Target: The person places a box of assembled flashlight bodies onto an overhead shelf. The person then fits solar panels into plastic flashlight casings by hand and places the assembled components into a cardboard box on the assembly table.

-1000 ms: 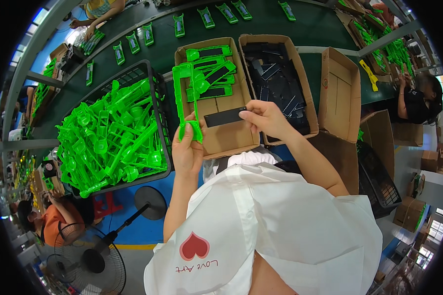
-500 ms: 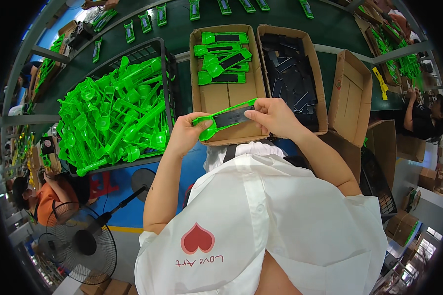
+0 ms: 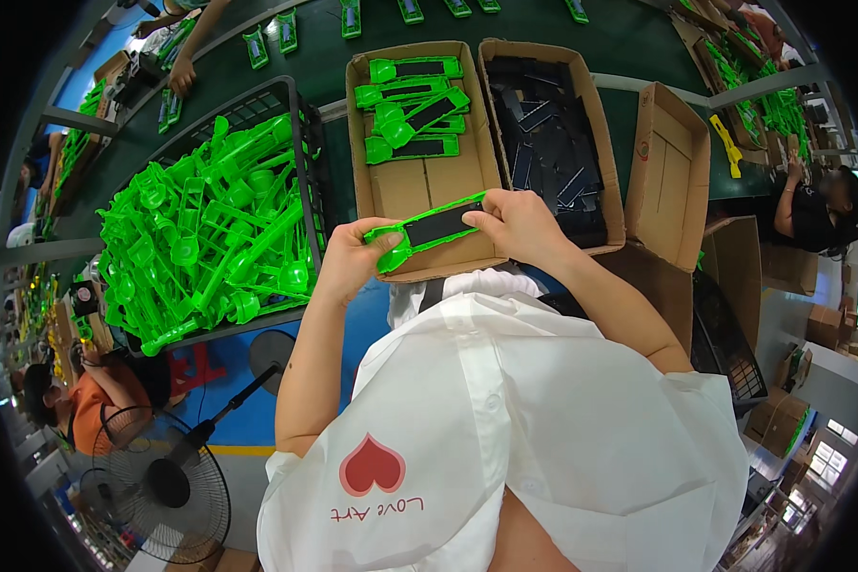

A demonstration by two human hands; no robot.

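My left hand (image 3: 350,257) grips the cupped end of a bright green plastic frame (image 3: 397,257), thumb on top. At its other end my right hand (image 3: 529,229) pinches the frame, thumb along the edge. A flat black rectangular panel (image 3: 434,226) lies within the frame, flush with its sides. Both hands hold the piece level over the near part of an open cardboard box (image 3: 381,195). Deeper in that box several green frames with black panels (image 3: 415,148) lie stacked. The fingers under the frame are hidden.
Left stands a black crate (image 3: 316,181) heaped with loose green frames (image 3: 200,219). Right of the box is a carton of black panels (image 3: 548,143), then a tilted shallow carton (image 3: 672,181). Green pieces line the dark green bench (image 3: 620,48). A fan (image 3: 167,481) and co-workers are nearby.
The black panel, tilted and partly out of the frame before, now sits flat in it. The view has shifted slightly. At the upper left a co-worker's hand has reached to a green piece.
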